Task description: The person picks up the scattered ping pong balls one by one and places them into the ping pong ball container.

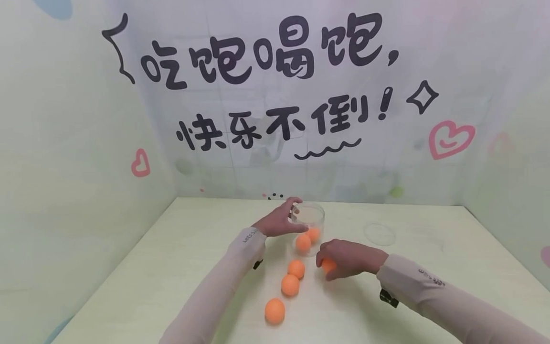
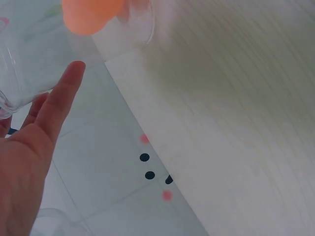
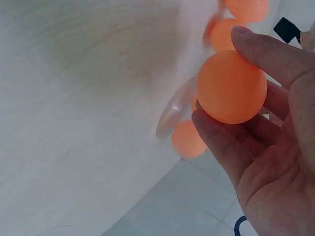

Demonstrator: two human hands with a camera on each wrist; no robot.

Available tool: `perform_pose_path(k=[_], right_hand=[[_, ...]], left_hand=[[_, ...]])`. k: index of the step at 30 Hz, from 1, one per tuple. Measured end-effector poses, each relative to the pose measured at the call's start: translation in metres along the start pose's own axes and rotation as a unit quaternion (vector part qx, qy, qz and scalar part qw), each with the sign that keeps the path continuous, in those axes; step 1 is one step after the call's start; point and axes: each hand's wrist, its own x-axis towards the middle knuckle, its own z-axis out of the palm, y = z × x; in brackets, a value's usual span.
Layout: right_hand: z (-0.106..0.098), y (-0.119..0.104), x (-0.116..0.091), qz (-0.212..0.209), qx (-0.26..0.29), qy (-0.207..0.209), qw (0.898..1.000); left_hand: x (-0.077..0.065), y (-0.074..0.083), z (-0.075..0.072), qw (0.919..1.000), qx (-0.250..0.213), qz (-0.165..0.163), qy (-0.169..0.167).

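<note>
A clear, open-topped jar (image 1: 308,215) stands on the table, with orange ping-pong balls (image 1: 303,242) inside it. My left hand (image 1: 279,220) holds the jar from its left side, fingers behind and thumb in front. To the right of the jar, just above the table, my right hand (image 1: 348,258) pinches another orange ping-pong ball (image 3: 231,87) between thumb and fingertips. On the table in front of the jar lie three loose balls: one ball (image 1: 296,269) nearest the jar, a second ball (image 1: 290,285) close against it, and a third ball (image 1: 275,311) farther toward me.
A clear round lid or ring (image 1: 380,234) lies flat on the table, right of the jar. The pale wood-grain table (image 1: 206,239) meets a printed backdrop (image 1: 240,177) behind the jar. Similar panels rise on the left and right sides.
</note>
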Motion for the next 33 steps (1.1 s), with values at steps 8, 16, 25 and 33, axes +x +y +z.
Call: perform_pose_path(k=[8,16,25,33], right_hand=[[-0.021,0.001,0.006,-0.007,0.002,0.023,1.000],[-0.059,0.003,0.014,-0.007,-0.007,0.070,0.997],[-0.078,0.006,0.025,0.003,-0.007,0.094,0.996],[-0.084,0.009,0.039,0.003,-0.006,0.115,0.993]], left_hand=[[0.002,0.000,-0.003,0.9999,0.011,0.000,-0.003],[0.000,0.003,-0.007,0.9998,0.019,-0.003,-0.007],[-0.002,0.005,-0.006,0.9998,0.013,-0.004,-0.012],[-0.003,0.002,-0.003,0.9999,-0.005,0.007,-0.013]])
